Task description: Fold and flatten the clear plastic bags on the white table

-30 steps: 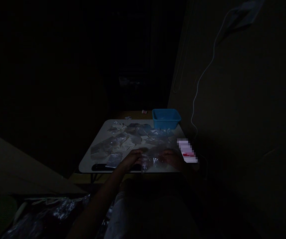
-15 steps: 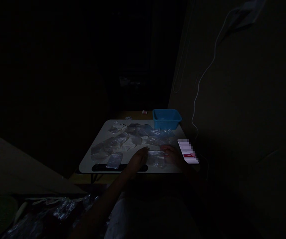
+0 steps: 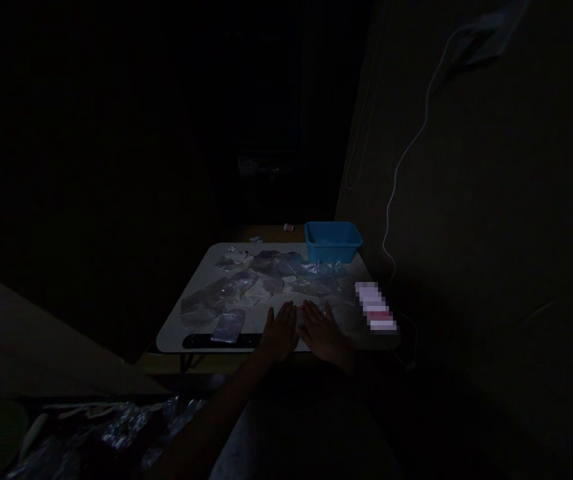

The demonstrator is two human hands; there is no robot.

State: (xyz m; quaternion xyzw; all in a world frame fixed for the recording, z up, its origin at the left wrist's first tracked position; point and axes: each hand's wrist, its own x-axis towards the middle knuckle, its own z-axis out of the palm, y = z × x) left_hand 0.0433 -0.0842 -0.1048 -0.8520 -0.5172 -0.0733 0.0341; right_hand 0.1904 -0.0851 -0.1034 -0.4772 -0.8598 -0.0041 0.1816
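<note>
The scene is very dark. A small white table (image 3: 186, 330) carries several clear plastic bags (image 3: 246, 287) spread over its top. My left hand (image 3: 279, 328) and my right hand (image 3: 322, 328) lie flat side by side at the table's near edge, fingers stretched out and pointing away from me. They press on a clear plastic bag that is almost hidden beneath them. Neither hand grips anything.
A blue plastic tub (image 3: 333, 241) stands at the table's far right corner. A lit phone (image 3: 375, 307) lies at the right edge. A white cable (image 3: 406, 150) hangs on the wall to the right. Crumpled plastic (image 3: 121, 427) lies on the floor at lower left.
Both hands held a clear bag apart near the table's front. They have since come together and now lie flat side by side on it.
</note>
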